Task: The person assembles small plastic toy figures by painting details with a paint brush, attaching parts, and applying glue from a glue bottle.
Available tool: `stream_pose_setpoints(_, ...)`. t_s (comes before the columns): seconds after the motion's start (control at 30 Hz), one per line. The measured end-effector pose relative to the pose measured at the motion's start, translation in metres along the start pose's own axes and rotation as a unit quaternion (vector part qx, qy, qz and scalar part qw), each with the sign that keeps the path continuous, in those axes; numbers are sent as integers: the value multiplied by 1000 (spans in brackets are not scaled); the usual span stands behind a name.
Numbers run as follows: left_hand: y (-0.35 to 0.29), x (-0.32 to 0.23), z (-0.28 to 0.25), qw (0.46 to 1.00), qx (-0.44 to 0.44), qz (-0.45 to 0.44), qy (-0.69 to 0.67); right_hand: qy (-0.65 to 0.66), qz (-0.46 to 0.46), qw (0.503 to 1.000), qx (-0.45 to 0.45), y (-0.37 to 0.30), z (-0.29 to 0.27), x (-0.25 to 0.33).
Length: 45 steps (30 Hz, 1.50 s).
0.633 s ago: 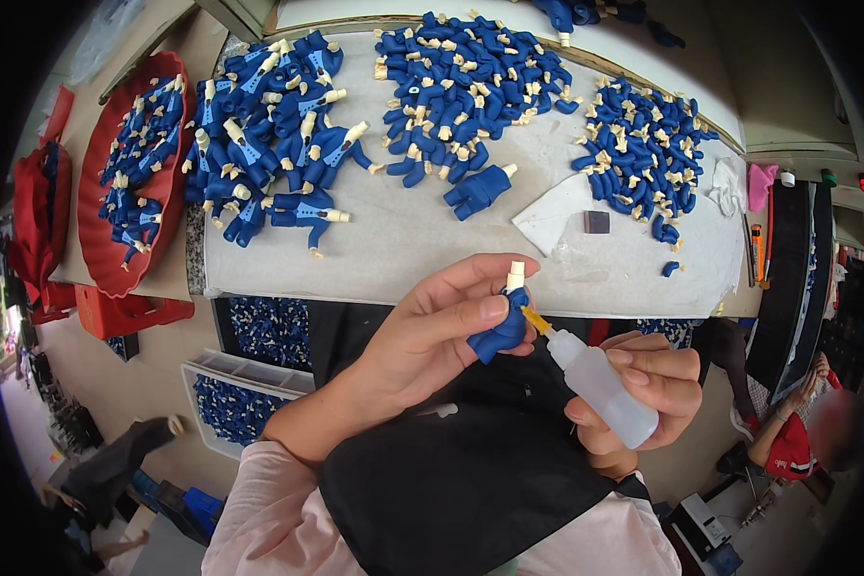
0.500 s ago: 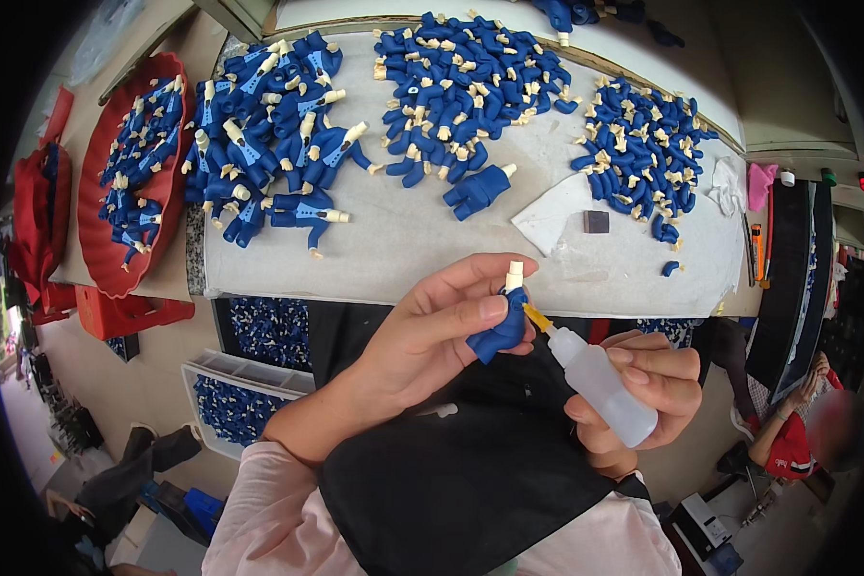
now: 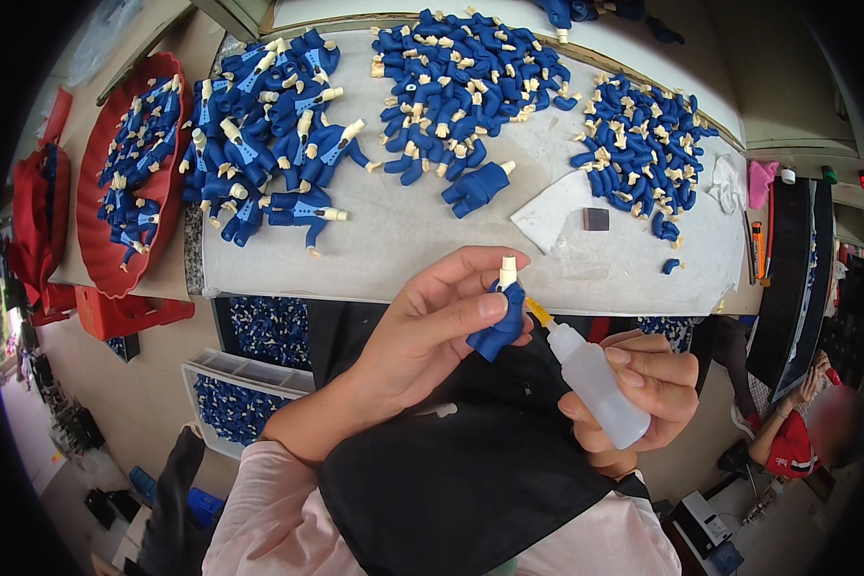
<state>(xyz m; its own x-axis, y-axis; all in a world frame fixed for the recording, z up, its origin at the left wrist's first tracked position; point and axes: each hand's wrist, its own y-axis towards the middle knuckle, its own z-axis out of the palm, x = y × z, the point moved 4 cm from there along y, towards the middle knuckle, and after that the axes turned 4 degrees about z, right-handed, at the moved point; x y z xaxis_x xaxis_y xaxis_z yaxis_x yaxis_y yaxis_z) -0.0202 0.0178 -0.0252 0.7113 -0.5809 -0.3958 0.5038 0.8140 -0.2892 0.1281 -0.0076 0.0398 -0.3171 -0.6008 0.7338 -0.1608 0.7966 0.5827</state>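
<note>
My left hand (image 3: 432, 317) pinches a blue doll torso (image 3: 496, 331) with a cream neck peg pointing up, just past the table's front edge. In my right hand (image 3: 648, 389) is a translucent squeeze bottle (image 3: 593, 379), tilted so that its narrow yellow nozzle (image 3: 540, 312) points at the torso's right side. The tip is very close to the torso; whether it touches I cannot tell. On the table beyond my hands lies another blue torso (image 3: 477, 187) with a cream neck peg, near a white cloth (image 3: 550, 211) and a small dark block (image 3: 595, 220).
Armless and armed blue torsos (image 3: 278, 144) are heaped at the left of the white tabletop (image 3: 374, 259). Blue arms with cream hands form a middle pile (image 3: 461, 86) and a right pile (image 3: 643, 144). A red scalloped tray (image 3: 91, 206) stands at far left. A co-worker (image 3: 792, 432) sits at right.
The torso in my left hand has shifted slightly left and up. The bottle has moved a little left with my right hand. At lower left, a background person's leg has moved.
</note>
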Motion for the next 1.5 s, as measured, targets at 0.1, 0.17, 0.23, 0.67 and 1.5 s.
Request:
stream_pose_setpoints(0.1,-1,-3,1,999,-20,12,29,10,-5,1000,-5,0,1,0)
stream_pose_setpoints(0.17,-1,-3,2,998,-25,22,44,3,-14,1000,0,1,1,1)
stream_pose_setpoints(0.23,-2,-4,2,997,-29,33,60,8,-17,1000,0,0,1,0)
stream_pose_setpoints(0.67,-1,-4,-1,993,-28,66,89,20,-14,999,26,-1,-1,-1)
stream_pose_setpoints(1.5,-1,-4,-1,995,-32,46,86,6,25,1000,14,0,1,-1)
